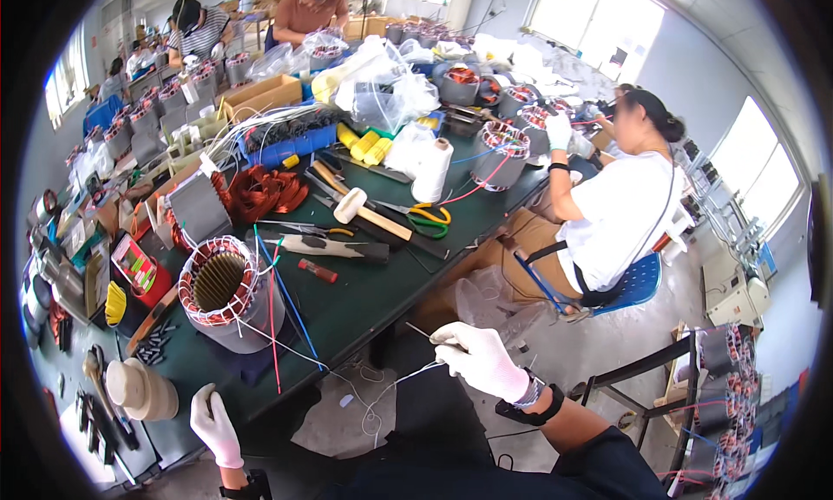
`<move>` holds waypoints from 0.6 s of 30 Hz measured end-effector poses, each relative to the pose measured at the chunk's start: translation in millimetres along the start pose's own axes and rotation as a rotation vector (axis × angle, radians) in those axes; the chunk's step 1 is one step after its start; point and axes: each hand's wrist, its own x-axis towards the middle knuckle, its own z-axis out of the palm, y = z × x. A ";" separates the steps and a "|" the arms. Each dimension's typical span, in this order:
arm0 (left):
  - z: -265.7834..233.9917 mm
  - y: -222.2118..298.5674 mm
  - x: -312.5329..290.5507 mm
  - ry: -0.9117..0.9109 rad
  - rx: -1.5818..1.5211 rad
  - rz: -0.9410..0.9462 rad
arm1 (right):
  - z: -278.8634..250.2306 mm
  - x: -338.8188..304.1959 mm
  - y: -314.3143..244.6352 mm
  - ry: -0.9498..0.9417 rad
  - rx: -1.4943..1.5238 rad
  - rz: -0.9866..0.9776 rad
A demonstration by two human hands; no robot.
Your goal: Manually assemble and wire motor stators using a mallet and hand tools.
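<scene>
In my white-gloved right hand, held beyond the table's front edge, white cord is pinched between closed fingers. A thin needle-like rod sticks out from the same fingers. The cord sags in loose loops and runs back to a motor stator standing upright on the table. Red and white lacing rings the stator's top; red, blue and green leads hang from it. My gloved left hand is by the table edge, near a beige stacked cylinder; its fingers are loosely bent, with nothing visible in them.
A mallet, scissors, a red-handled tool and copper coils lie on the dark green table. Beyond stands a white thread cone. A seated person works at the right; a stator rack stands lower right.
</scene>
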 end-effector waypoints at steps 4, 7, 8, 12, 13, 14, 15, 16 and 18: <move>1.8 4.7 4.4 -0.030 -0.025 0.065 | 5.9 -10.5 -20.5 -0.005 -0.064 -0.073; -12.7 6.1 -0.7 -0.027 -0.051 0.014 | 24.1 -10.9 -39.7 -0.089 0.032 -0.102; -12.4 13.1 -1.0 -0.028 -0.039 0.055 | 27.0 -13.4 -55.6 -0.112 0.033 -0.103; 6.0 16.9 12.6 -0.041 -0.057 0.129 | 35.3 -29.9 -131.5 -0.229 -0.148 -0.483; 3.8 13.0 10.6 -0.052 -0.078 0.112 | 35.8 -25.6 -150.7 -0.274 -0.261 -0.729; -4.4 11.9 6.5 -0.055 -0.061 0.089 | 37.5 -25.5 -167.5 -0.362 -0.235 -0.802; -9.8 9.2 4.4 -0.063 -0.057 0.067 | 40.8 -23.3 -184.5 -0.445 -0.220 -0.871; -16.2 6.6 0.8 -0.064 -0.046 0.046 | 39.5 -11.5 -200.7 -0.818 -0.375 -0.865; -22.3 1.7 -3.5 -0.023 -0.003 0.071 | 40.6 -14.4 -218.8 -0.874 -0.355 -0.963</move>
